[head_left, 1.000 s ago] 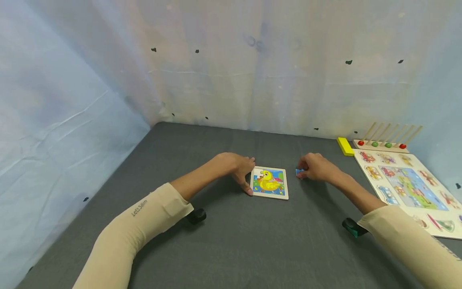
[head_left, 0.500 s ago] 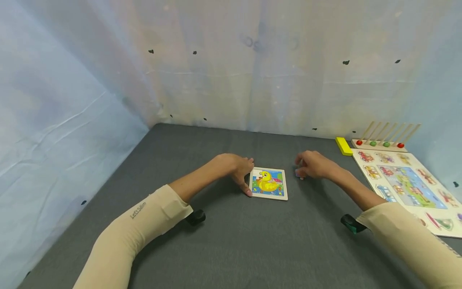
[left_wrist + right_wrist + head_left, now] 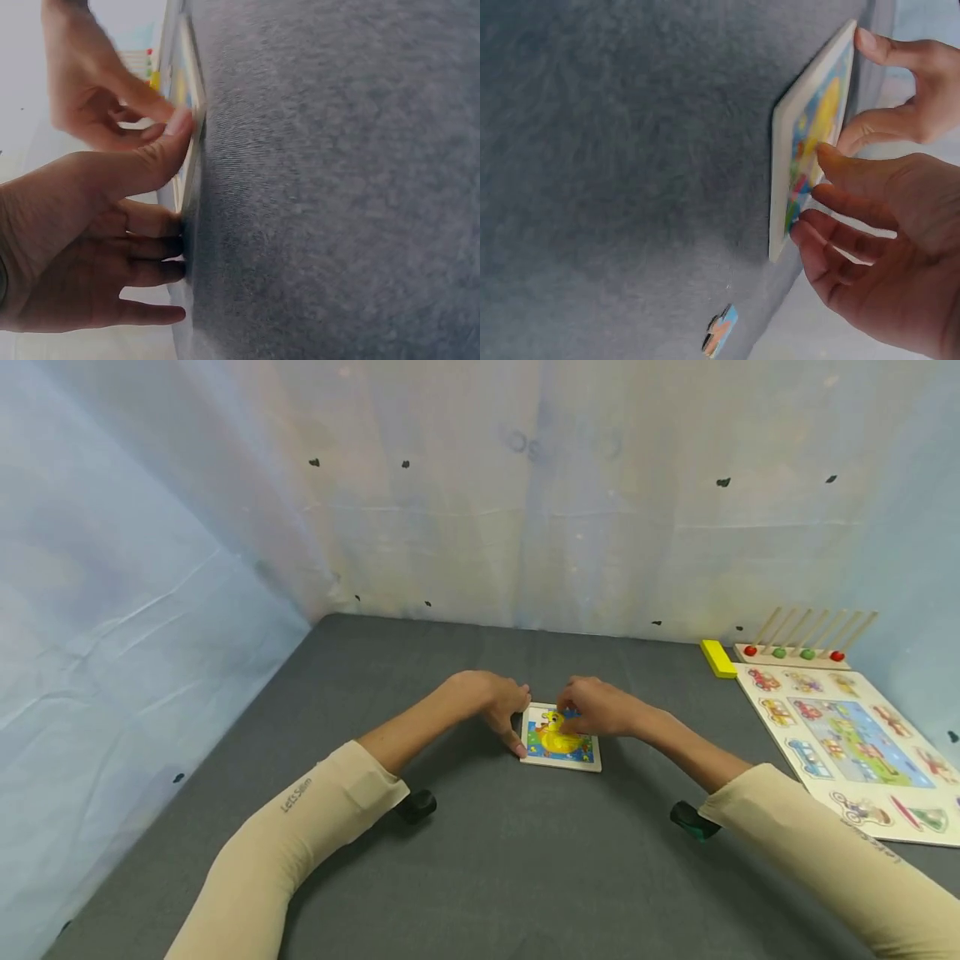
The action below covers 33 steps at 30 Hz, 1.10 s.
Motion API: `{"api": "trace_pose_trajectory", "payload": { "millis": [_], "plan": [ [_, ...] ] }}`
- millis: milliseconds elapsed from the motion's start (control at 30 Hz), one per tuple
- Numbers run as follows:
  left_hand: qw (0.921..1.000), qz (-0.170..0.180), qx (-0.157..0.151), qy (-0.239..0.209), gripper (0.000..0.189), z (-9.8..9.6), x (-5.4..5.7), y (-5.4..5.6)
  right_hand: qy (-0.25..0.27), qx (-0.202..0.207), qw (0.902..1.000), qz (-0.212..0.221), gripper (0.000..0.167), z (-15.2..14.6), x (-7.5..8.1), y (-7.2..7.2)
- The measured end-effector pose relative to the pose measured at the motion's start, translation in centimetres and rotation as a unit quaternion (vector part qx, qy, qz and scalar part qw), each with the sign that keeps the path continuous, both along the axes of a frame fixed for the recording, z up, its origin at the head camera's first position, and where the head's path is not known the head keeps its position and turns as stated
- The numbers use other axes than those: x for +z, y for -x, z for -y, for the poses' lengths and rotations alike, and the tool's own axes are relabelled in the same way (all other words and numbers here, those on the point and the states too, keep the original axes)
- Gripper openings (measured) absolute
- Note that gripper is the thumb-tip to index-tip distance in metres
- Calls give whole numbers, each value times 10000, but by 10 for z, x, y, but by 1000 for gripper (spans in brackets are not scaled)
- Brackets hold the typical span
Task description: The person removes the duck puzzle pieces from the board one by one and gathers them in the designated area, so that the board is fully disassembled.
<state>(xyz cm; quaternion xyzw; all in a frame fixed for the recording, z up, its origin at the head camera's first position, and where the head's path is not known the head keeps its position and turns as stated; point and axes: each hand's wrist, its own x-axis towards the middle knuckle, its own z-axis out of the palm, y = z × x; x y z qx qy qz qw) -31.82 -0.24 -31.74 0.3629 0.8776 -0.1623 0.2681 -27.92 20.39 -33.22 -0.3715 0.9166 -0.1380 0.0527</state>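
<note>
A square wooden-framed jigsaw puzzle (image 3: 560, 764) with a yellow duck picture lies on the dark cloth. My left hand (image 3: 501, 708) holds its left side, thumb at the near corner and index finger at the far one. Over the puzzle's right part is my right hand (image 3: 600, 707), fingers bent and fingertips right at the picture. In the right wrist view, the thumb (image 3: 855, 169) and fingertips of that hand are spread apart over the picture. A loose puzzle piece (image 3: 720, 331), blue and orange, lies on the cloth beyond the frame; the right hand hides it in the head view.
At the right lies a large picture board (image 3: 862, 747) with vehicles and animals. Behind it stands a wooden peg rack (image 3: 793, 653) with red and green beads, beside a yellow block (image 3: 718, 658). A pale curtain (image 3: 480, 527) rises along the table's back edge.
My right hand has let go of the small piece right of the puzzle and moved left over the picture. The left hand has stayed on the frame.
</note>
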Motion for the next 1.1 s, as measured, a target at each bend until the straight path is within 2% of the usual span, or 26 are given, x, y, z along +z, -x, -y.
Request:
{"api": "trace_pose_trajectory", "payload": {
  "millis": [167,333,433,567,600,700,800,967,1100],
  "plan": [
    [9999,35,-9,111,111,0,1,3,-221,-198,9995,147,11,11,1,0],
    [10000,37,38,-37,103,1,1,5,-500,-375,9978,222,21,19,2,-2],
    [9997,72,78,-216,90,1,1,6,-656,-443,9968,124,7,21,1,-3],
    [9990,83,239,-373,75,-1,1,6,-757,-605,9953,-26,24,20,-1,-2],
    [9988,88,256,-399,73,-2,1,6,-754,-673,9949,-65,25,20,-1,-2],
    [9989,44,218,-402,74,-5,1,5,-647,-761,9950,-71,14,18,-2,-2],
    [9993,28,196,-314,77,-5,1,5,-477,-679,9965,-120,8,16,-3,-3],
    [9996,-8,197,-214,80,-4,0,4,-139,-548,9982,-207,17,14,-6,-3],
    [9991,-14,302,-307,79,-3,1,3,28,-567,9983,-100,15,14,-7,-1]
  ]
}}
